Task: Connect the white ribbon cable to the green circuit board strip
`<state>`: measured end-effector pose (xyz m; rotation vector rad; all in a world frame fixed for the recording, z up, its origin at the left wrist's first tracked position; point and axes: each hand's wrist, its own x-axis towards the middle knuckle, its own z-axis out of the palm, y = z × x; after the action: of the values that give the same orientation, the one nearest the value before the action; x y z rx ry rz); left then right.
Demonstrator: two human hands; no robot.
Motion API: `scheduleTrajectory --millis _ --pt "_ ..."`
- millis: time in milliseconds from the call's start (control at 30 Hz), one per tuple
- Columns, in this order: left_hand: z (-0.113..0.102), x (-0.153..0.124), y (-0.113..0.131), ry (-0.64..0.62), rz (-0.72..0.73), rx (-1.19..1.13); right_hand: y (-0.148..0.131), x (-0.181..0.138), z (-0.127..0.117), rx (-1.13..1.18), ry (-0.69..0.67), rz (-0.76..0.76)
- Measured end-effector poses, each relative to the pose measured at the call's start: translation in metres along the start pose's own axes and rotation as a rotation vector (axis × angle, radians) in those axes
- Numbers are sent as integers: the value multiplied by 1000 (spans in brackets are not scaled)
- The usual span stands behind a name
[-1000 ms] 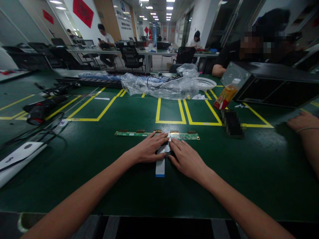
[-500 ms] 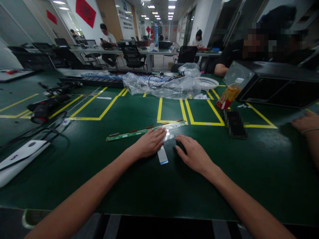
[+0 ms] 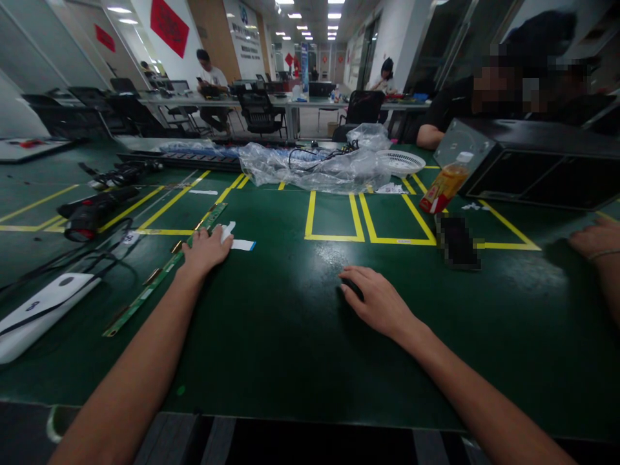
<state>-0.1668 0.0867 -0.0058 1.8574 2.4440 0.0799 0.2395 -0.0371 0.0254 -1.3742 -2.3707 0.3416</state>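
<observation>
My left hand [image 3: 202, 248] is over a long, narrow green circuit board [image 3: 154, 284], fingers bent across its upper part. Which fingers reach beneath the board is hidden. A white flat ribbon cable [image 3: 243, 245] with a blue end sticks out to the right of that hand. The board lies at a slant on the left side of the dark green table, its lower end beside my left forearm. My right hand [image 3: 371, 294] rests on the table at centre right, fingers loosely curved, thumb apart, nothing held.
A white device [image 3: 43, 310] and black cables lie left. Clear plastic wrap [image 3: 314, 168] and a white basket [image 3: 402, 161] are at the back. A drink bottle [image 3: 445, 183], dark phone-like object [image 3: 459, 240], black case [image 3: 537, 165] and another person's hand [image 3: 595, 239] are right. Yellow tape marks the table.
My left hand has moved left with the circuit board and its ribbon cable. The board has turned from nearly crosswise to a steep slant. My right hand has stayed in place.
</observation>
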Motion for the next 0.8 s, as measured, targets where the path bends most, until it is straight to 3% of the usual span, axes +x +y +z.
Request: scheduleTrajectory --millis 133,300,367,500,600,700,800 --pt "-2 -12 11 70 -19 -36 -1 0 0 4 3 5" --pt "-2 -19 27 42 125 23 -1 1 0 -2 7 7" --pt "1 -29 46 -2 323 42 -1 1 0 -4 4 6" --pt "8 -74 103 -93 874 1 -1 0 4 -30 -8 -38" --pt "11 -105 134 -123 1098 -48 0 -1 11 -48 -61 -91" --pt "10 -107 137 -138 1113 -55 2 -2 16 -71 -113 -110" --pt "7 -82 113 -61 876 -5 3 -3 16 -93 -109 -100"
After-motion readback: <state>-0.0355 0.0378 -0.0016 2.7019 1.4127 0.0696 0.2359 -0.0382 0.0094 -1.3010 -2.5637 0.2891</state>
